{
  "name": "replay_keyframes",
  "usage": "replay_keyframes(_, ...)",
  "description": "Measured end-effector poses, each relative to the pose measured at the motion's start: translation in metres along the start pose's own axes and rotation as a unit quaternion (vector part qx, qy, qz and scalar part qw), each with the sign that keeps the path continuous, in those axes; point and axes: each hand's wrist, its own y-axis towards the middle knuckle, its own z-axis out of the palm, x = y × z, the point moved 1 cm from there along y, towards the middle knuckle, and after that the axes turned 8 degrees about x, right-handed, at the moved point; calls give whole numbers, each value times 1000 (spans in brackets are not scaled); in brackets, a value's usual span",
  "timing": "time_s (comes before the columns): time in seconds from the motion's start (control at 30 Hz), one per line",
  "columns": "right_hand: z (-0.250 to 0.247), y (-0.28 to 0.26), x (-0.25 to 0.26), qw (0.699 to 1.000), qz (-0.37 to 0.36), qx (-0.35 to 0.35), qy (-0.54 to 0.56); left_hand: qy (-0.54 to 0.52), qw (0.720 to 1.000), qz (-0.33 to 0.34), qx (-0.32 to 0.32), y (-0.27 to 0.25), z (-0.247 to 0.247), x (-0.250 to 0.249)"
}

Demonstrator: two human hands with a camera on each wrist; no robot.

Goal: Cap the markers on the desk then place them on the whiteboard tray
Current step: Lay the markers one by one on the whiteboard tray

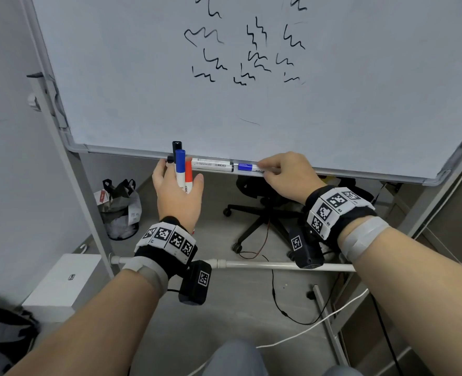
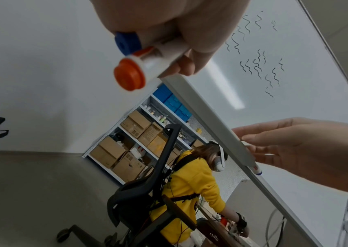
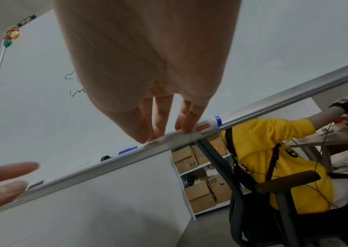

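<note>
My left hand (image 1: 179,185) grips three capped markers upright, just below the whiteboard tray (image 1: 333,173): a black one (image 1: 177,147), a blue one (image 1: 180,164) and a red one (image 1: 188,173). Their butt ends, blue (image 2: 126,43) and red (image 2: 129,76), show in the left wrist view. My right hand (image 1: 266,169) pinches the white barrel of a blue-capped marker (image 1: 244,167) lying in the tray; its fingertips (image 3: 186,127) touch the barrel. A black-capped marker (image 1: 211,164) lies in the tray to its left.
Black scribbles cover the whiteboard (image 1: 224,90). Under it are an office chair (image 1: 262,213), a waste bin (image 1: 121,218), a white box (image 1: 64,283), the stand's crossbar (image 1: 251,264) and floor cables. A person in yellow (image 3: 274,158) sits behind.
</note>
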Motion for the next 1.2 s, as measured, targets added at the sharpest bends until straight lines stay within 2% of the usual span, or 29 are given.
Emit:
replay_keyframes(0.2,2,-1,10,999,-41,-4,-27,8,1000,8,-4,0,-3,3)
replay_keyframes(0.33,0,1,14,999,-38,-2,-15,-10,999,17,-32,-4,-4,-5)
replay_keyframes(0.47,-2,1,14,995,-56,-75,45,-45,998,3,-38,-10,-4,-21)
replay_keyframes(0.57,-8,-6,16,986,-66,-90,123,-101,995,-10,24,-18,3,-32)
replay_keyframes(0.7,-11,-20,24,978,-100,-2,182,-220,967,-47,120,-23,26,-39)
replay_keyframes(0.8,-13,-30,19,974,-102,49,198,-297,938,-70,162,-27,42,-44)
replay_keyframes(0.9,-13,-38,11,973,-104,65,197,-293,935,-46,192,-31,53,-49)
replay_keyframes(1.0,-12,-43,10,962,-103,66,245,-283,933,-31,220,-34,61,-51)
replay_keyframes(1.1,-15,-44,9,956,-104,68,267,-292,930,-32,219,-38,63,-56)
replay_keyframes(1.2,-17,-43,11,962,-108,71,241,-307,923,-28,230,-41,62,-62)
